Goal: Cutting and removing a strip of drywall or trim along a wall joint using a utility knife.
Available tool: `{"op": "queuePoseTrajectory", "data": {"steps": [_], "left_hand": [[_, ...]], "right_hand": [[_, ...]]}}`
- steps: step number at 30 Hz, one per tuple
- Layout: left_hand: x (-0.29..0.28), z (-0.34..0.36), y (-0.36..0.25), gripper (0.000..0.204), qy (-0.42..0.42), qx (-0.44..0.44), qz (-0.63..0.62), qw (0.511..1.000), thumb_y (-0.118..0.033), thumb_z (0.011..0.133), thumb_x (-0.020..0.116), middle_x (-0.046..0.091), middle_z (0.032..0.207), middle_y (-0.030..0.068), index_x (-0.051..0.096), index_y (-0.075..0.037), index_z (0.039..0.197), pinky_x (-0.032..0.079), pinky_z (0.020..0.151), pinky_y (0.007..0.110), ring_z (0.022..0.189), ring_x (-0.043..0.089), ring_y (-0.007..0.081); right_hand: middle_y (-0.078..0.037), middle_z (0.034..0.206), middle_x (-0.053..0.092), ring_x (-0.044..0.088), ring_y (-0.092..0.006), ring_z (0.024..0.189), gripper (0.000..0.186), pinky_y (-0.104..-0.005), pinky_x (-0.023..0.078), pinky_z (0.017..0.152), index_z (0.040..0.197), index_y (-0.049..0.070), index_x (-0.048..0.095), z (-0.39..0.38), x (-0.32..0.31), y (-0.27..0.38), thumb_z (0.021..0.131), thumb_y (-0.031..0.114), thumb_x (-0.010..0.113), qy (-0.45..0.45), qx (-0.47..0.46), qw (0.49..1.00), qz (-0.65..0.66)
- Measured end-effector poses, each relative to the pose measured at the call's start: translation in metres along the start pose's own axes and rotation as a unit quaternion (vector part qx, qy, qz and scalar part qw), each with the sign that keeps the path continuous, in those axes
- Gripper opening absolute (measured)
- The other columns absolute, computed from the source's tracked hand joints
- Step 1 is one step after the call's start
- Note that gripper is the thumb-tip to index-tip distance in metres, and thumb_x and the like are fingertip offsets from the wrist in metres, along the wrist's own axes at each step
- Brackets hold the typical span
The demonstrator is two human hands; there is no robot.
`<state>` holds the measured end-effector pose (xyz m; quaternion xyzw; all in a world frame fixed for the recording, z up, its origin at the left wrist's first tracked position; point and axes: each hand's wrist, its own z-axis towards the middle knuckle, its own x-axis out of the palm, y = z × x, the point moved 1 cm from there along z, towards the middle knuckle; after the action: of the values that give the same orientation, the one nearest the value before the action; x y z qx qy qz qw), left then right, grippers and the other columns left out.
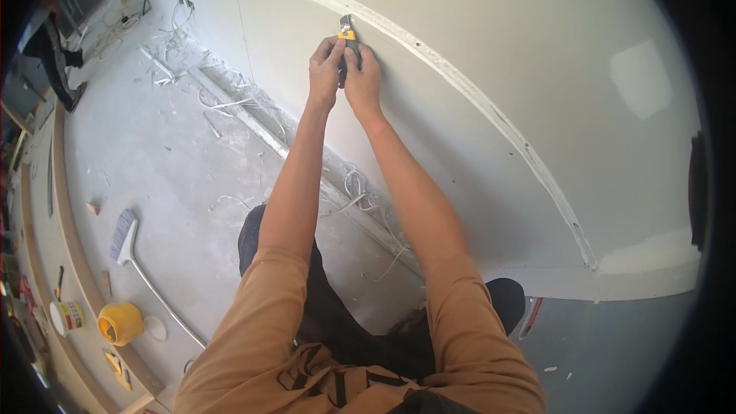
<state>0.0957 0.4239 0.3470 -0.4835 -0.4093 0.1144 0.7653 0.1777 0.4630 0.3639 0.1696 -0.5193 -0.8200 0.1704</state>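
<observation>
Head view: bare forearms [295, 192] and tan sleeves [280, 291] extend upward from the lower edge.
Left hand [325, 73]: upper centre; fingers closed on the left side of a hand tool [347, 34].
Right hand [364, 80]: upper centre; fingers closed on its right side.
Tool position: upper centre, between both hands; dark handle, yellow section, metal head uppermost.
Wall [521, 54]: curved white strip [418, 44] near tool head; contact cannot be determined.
Floor [184, 238]: broom [123, 238] and yellow bucket [123, 323], lower left.
Co-worker [52, 54]: upper left, dark trousers.
</observation>
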Motion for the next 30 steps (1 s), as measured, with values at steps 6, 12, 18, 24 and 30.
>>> {"op": "queuePoseTrajectory", "data": {"steps": [6,12,18,24,30], "left_hand": [[0.003,0.008,-0.008,0.025,-0.010,-0.003,0.010,1.000,-0.030,0.114,0.064,0.062,0.075,-0.0027,0.073,-0.006,0.119,0.035,0.043,0.024,0.055,0.050,0.0044],[0.004,0.011,-0.009,0.027,-0.002,0.003,0.047,0.999,-0.028,0.114,0.065,0.067,0.082,0.0000,0.075,-0.004,0.117,0.043,0.052,0.027,0.064,0.056,0.0065],[0.013,0.011,0.002,0.029,-0.013,0.055,0.061,0.996,-0.027,0.114,0.063,0.071,0.091,0.0043,0.074,0.000,0.116,0.052,0.074,0.030,0.083,0.062,0.0108],[0.030,0.001,0.011,0.030,-0.012,0.056,0.078,0.995,-0.024,0.114,0.061,0.073,0.095,0.0078,0.074,0.003,0.117,0.053,0.078,0.033,0.087,0.063,0.0137],[0.026,-0.006,0.017,0.031,-0.009,0.058,0.113,0.992,-0.023,0.115,0.060,0.073,0.102,0.0106,0.073,0.004,0.117,0.053,0.081,0.033,0.093,0.064,0.0150]], "right_hand": [[-0.009,0.082,0.072,0.065,-0.0162,0.065,0.027,-0.0351,0.054,0.058,0.117,-0.005,0.073,0.003,0.005,0.010,0.112,0.020,0.064,-0.025,-0.045,0.999,0.012],[-0.011,0.082,0.073,0.065,-0.0172,0.069,0.027,-0.0363,0.053,0.063,0.114,-0.004,0.075,0.006,0.004,0.005,0.111,0.021,0.065,-0.030,0.008,0.999,0.027],[-0.020,0.087,0.076,0.069,-0.0302,0.073,0.028,-0.0440,0.055,0.072,0.109,-0.005,0.077,0.003,0.001,0.007,0.110,0.021,0.065,-0.073,-0.052,0.995,-0.038],[-0.016,0.088,0.077,0.069,-0.0234,0.077,0.030,-0.0394,0.054,0.076,0.115,-0.005,0.078,-0.003,-0.019,0.001,0.111,0.021,0.063,-0.088,-0.043,0.994,-0.039],[-0.019,0.093,0.079,0.074,-0.0297,0.081,0.029,-0.0414,0.056,0.078,0.115,-0.003,0.079,-0.013,-0.026,0.010,0.109,0.022,0.065,-0.099,-0.044,0.991,-0.084]]}}
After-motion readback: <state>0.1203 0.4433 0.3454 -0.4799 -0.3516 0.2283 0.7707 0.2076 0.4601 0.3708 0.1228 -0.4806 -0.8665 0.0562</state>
